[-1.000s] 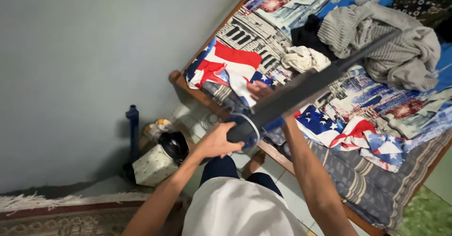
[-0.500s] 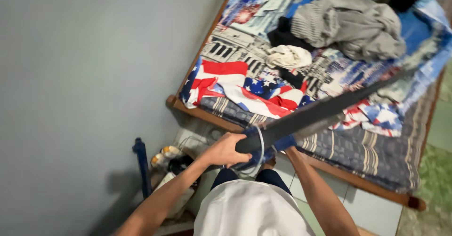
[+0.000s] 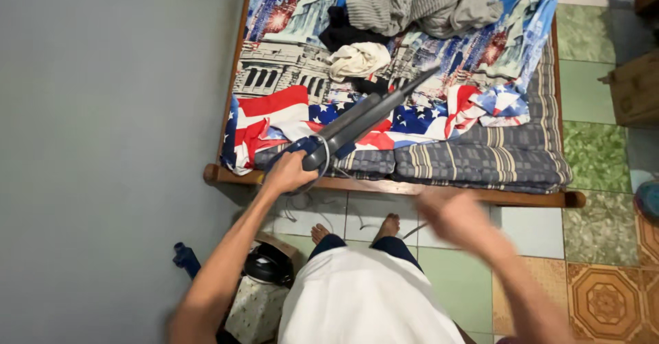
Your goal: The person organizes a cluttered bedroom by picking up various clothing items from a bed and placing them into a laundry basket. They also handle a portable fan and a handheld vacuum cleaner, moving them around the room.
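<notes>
— Where is the thing you hold?

— Your left hand [image 3: 287,172] is clamped around the near end of a long, flat, dark grey folded stand [image 3: 364,119], where a pale cord loops round it. The stand slants up and away from you, out over the foot of the wooden-framed bed [image 3: 412,187] with its flag-and-city printed sheet [image 3: 288,63]. Its far tip ends just short of a crumpled grey knitted garment [image 3: 425,1], beside a small cream cloth [image 3: 357,59].

— And your other hand?

— Your right hand [image 3: 449,217] is off the stand, well apart from it, low over the tiled floor [image 3: 597,159] in front of the bed frame. It is blurred, so you cannot tell whether its fingers are spread or curled.

— What differs from half a second ago?

— Then both your hands gripped the near end together; now only the left holds it. The stand then lay across the mattress toward the right edge; now it points more straight up the bed.
</notes>
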